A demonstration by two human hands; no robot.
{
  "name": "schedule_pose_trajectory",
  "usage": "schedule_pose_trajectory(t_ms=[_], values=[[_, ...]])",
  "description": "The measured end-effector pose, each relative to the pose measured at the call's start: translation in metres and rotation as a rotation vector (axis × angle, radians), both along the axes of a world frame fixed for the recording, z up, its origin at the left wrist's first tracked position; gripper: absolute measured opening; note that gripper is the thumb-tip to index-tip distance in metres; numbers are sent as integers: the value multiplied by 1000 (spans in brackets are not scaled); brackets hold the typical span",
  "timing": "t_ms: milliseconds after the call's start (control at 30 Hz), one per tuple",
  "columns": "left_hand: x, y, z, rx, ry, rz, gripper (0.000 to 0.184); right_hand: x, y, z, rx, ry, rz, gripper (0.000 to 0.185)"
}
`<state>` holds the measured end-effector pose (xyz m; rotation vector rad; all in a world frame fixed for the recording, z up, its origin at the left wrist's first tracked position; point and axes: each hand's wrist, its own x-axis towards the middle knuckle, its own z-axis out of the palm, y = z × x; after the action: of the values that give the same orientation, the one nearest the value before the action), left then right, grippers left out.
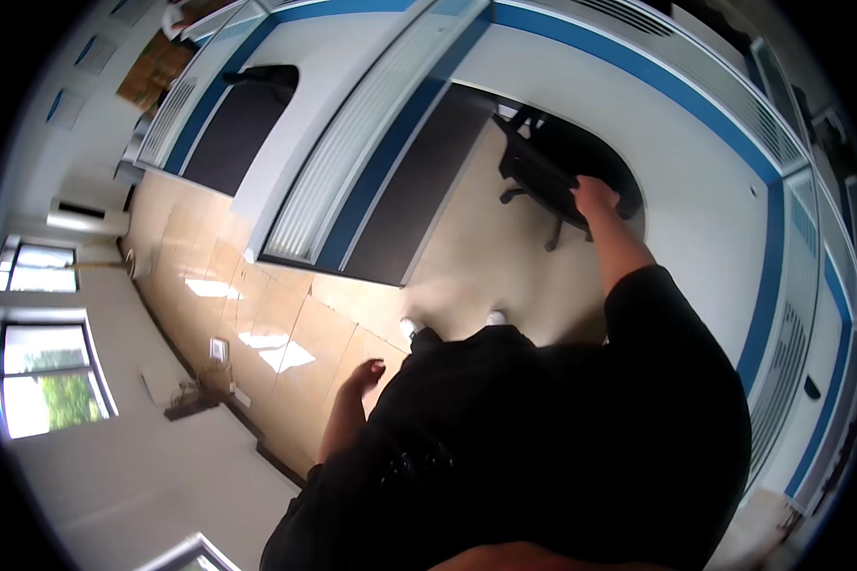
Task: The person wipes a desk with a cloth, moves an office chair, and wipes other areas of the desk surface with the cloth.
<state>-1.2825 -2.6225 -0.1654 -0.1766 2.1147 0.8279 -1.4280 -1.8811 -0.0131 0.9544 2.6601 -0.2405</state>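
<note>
My right hand [597, 197] reaches forward and is closed on the top edge of a black office chair [540, 157]. The chair stands in a desk bay, partly under the curved cut-out of a white desktop [695, 143]. Its dark wheeled base shows below the seat. My left hand [364, 374] hangs low by my side above the tiled floor, its fingers loosely curled with nothing visible in them.
A glass and blue partition [352, 143] separates this bay from another with a second black chair [267, 81]. Beige floor tiles [352, 324] lie around my white shoes [410, 327]. Along the left wall are windows [48, 371] and a dark object with cables [192, 407].
</note>
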Motion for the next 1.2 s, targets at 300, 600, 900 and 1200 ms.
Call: schedule_pose_trajectory(t_ms=[300,600,900,1200], values=[[-207,71,106,145,489,-462,42,30,-133,4,-30,61,-72,30],[-267,225,198,291,897,-1086,68,129,-269,33,-112,-51,24,58],[-229,239,177,-291,640,-1833,81,223,-414,0,53,41,-27,49],[-173,129,166,-190,608,-1873,75,288,-510,5,-67,28,-80,52]])
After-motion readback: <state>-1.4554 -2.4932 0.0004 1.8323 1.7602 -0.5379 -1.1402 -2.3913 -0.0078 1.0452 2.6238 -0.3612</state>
